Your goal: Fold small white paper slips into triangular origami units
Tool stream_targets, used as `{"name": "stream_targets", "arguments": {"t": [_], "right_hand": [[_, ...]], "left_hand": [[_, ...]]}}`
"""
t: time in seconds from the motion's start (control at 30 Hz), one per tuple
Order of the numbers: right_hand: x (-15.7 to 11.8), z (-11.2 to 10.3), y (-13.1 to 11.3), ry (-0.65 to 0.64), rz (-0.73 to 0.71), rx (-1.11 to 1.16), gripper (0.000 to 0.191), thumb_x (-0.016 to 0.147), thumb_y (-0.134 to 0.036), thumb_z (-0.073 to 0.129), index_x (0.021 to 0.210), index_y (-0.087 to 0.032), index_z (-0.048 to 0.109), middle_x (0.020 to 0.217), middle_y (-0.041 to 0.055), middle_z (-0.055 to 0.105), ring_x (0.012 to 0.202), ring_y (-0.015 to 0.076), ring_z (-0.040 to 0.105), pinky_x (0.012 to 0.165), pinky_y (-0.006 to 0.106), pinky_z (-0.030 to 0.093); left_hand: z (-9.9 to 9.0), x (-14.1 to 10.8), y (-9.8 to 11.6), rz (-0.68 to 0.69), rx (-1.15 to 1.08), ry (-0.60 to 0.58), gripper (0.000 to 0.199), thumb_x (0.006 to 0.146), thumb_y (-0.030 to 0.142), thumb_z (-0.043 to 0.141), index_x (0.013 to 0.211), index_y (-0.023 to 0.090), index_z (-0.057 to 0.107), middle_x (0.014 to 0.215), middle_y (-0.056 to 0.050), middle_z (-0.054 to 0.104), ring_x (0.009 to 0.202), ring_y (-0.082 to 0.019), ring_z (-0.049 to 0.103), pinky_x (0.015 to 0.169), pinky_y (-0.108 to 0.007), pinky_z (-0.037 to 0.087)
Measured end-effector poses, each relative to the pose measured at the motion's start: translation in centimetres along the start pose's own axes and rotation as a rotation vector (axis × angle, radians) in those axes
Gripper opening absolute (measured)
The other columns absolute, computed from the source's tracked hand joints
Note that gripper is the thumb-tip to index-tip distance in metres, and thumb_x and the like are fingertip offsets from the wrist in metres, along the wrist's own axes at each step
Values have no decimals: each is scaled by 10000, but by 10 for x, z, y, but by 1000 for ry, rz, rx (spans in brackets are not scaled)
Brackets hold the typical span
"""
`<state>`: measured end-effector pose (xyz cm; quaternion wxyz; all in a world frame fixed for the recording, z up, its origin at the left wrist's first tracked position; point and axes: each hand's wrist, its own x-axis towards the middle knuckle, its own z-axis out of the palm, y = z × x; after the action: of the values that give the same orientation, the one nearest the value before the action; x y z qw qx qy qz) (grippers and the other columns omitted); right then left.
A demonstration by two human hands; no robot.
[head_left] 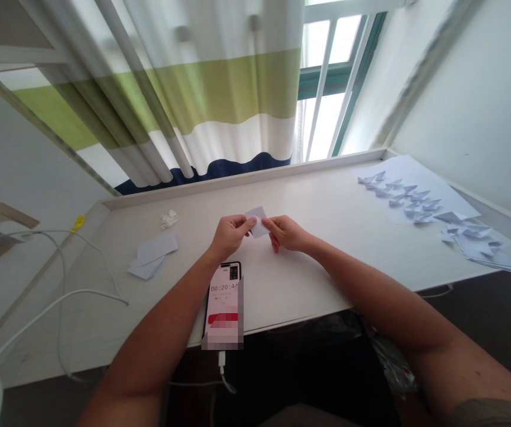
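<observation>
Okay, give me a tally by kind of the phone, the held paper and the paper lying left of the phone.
Phone: 1
Held paper: 1
Paper pile: 1
Crumpled paper clump: 1
Total: 4

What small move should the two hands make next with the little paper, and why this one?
Probably the right hand should press a light crease into the small paper with its thumb. The left hand also pinches it, both thumbs rest on its face, and folded paper pieces lie off to the right. Its own creases are too small to tell.
</observation>
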<state>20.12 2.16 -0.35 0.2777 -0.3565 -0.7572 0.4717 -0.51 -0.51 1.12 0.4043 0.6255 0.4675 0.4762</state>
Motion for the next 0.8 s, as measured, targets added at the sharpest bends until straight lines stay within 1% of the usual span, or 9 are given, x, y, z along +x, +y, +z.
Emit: {"name": "stream_targets", "arguments": {"t": [0.07,0.13,0.23,0.3,0.4,0.5,0.63,0.7,0.8], "right_hand": [[-1,-1,-1,3,-7,-50,716,1089,-738,406,620,-219,558,465,0,593,472,130,583,583,272,459],[-1,-4,0,12,-36,-55,721,1068,-753,464,605,-209,569,480,9,608,476,119,569,576,264,462],[-1,-7,2,63,-69,104,703,969,-820,608,651,-193,608,560,18,656,521,139,653,552,258,504],[0,-8,2,89,-72,238,696,896,-850,685,714,-178,665,605,25,680,549,168,701,531,271,547],[2,-8,2,87,-70,381,670,850,-816,769,750,-154,733,654,54,721,580,189,713,548,319,628],[3,-7,3,89,-60,461,616,848,-748,817,768,-140,764,714,78,758,615,190,713,578,346,673],[4,-5,6,86,-50,461,603,845,-741,835,758,-151,743,681,51,727,591,164,696,572,320,673],[3,-4,7,65,-65,464,586,828,-727,863,830,-149,762,733,52,751,605,161,714,586,312,677],[3,-4,9,44,-79,491,582,814,-691,896,948,-141,762,818,74,801,626,173,752,607,318,684]], "left_hand": [[-1,0,-1,0,16,2,521,839,603,817,567,191,650,558,-2,596,560,-126,506,608,-292,436],[-3,0,-1,-1,29,-11,512,835,602,828,586,189,658,571,-7,612,559,-125,507,594,-289,413],[-5,0,-1,3,38,-83,504,831,604,846,614,183,676,602,-21,641,567,-125,513,580,-286,382],[-6,-1,0,10,27,-126,509,841,607,844,616,182,678,614,-26,650,576,-127,524,586,-285,391],[-4,-2,1,7,-7,-146,506,841,629,839,645,181,711,624,-30,663,589,-137,547,597,-287,430],[-1,-2,1,-3,-56,-139,485,826,643,846,733,174,765,655,-35,689,609,-146,574,613,-292,471],[0,-2,0,-1,-78,-92,477,820,617,866,697,176,733,636,-25,676,595,-137,571,605,-288,475],[-1,-1,-2,1,-92,-59,466,824,600,871,703,172,733,635,-26,680,587,-133,576,595,-287,471],[-1,0,-3,-10,-147,-54,424,809,562,898,812,159,767,685,-40,732,611,-146,629,607,-293,492]]}}
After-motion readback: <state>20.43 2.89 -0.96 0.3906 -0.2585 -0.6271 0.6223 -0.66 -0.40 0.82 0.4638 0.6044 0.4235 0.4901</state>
